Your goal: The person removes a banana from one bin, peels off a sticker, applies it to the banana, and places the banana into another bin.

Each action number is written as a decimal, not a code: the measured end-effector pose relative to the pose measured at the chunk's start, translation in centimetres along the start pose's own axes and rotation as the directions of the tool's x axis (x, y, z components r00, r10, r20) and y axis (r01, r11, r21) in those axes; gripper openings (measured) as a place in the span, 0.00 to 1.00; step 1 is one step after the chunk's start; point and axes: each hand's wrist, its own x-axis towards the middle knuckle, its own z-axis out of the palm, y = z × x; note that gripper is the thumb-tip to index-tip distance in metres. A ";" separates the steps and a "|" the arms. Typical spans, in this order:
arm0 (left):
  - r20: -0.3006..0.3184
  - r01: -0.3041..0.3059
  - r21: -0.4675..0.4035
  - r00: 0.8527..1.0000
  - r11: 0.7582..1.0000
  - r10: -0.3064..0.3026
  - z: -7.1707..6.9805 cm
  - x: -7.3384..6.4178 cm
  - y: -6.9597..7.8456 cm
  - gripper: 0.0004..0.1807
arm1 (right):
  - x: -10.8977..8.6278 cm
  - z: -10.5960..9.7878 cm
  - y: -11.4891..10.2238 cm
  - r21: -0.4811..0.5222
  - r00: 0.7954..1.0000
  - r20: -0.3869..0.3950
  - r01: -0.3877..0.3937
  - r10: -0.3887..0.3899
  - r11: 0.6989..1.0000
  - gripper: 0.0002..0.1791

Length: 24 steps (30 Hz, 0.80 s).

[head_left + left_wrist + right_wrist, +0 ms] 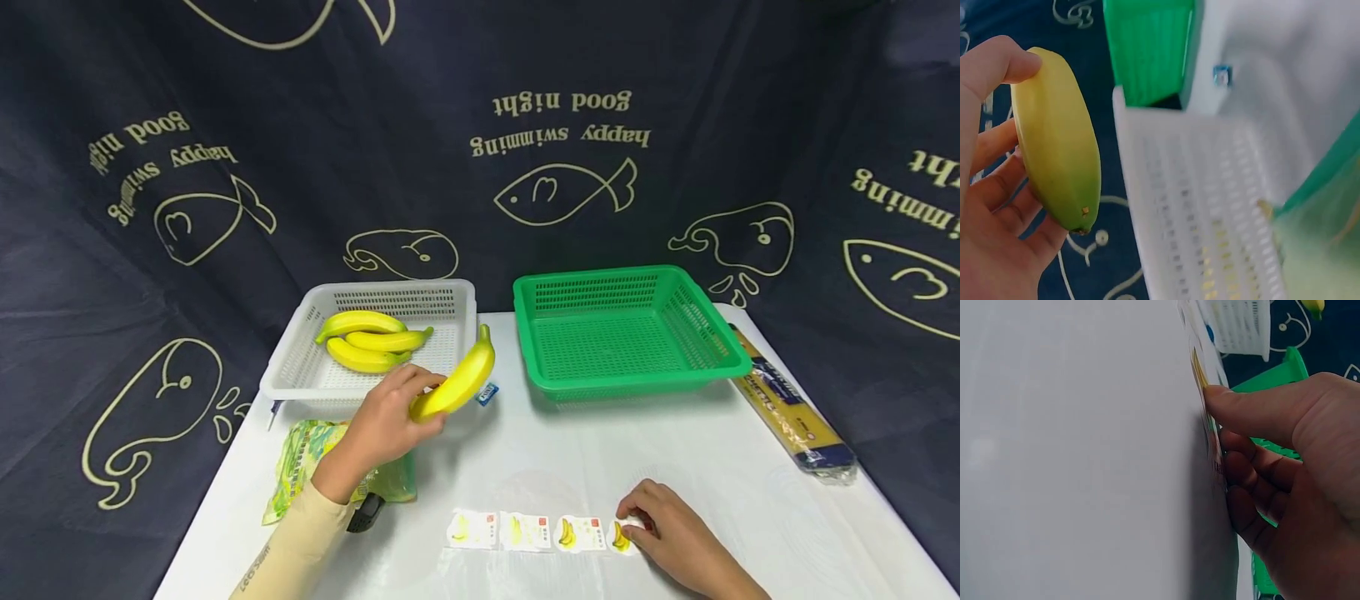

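Observation:
A yellow banana (459, 385) is held in my left hand (397, 410) above the table, its stem end pointing up and to the right. In the left wrist view the thumb lies across one end of the banana (1057, 137) and the fingers are behind it. Down at the table's front, my right hand (667, 529) pinches at the rightmost banana sticker (620, 537), covering part of it. The thumb is on the sticker's printed face in the right wrist view. A row of similar banana stickers (527, 532) extends to its left.
Several bananas (367, 340) lie in a white basket (281, 379) at the back left. A green basket (637, 383) stands to its right. A green-yellow bag (300, 467) lies under the left forearm, near a small blue packet (487, 393). A long yellow-blue package (795, 408) lies at the right edge.

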 end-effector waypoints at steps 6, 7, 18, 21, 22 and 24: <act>0.101 -0.073 -0.029 0.992 0.997 0.075 2.2 -1.2 1.8 0.23 | 0.0 0.0 -0.1 -0.015 1.000 0.003 -0.010 0.010 1.000 0.11; 0.119 -0.069 -0.030 0.990 0.997 0.072 2.6 -1.3 2.0 0.23 | 0.1 0.0 -0.1 -0.010 1.000 -0.006 0.003 -0.004 1.000 0.11; 0.242 -0.025 -0.019 0.970 1.000 0.028 6.6 -3.5 2.0 0.22 | 0.0 0.2 0.2 0.021 0.998 -0.042 0.052 -0.051 0.998 0.12; 0.272 0.004 -0.020 0.962 1.000 0.001 7.6 -4.1 1.7 0.23 | 0.0 0.2 0.1 0.035 0.998 -0.035 0.044 -0.043 0.998 0.12; 0.280 0.012 -0.019 0.960 1.000 -0.006 7.9 -4.2 1.6 0.23 | 0.0 0.2 0.1 0.037 0.999 -0.032 0.042 -0.041 0.998 0.12; 0.291 0.017 -0.016 0.957 1.000 -0.012 8.5 -4.4 1.5 0.23 | 0.0 0.1 0.1 0.038 0.999 -0.029 0.038 -0.037 0.999 0.11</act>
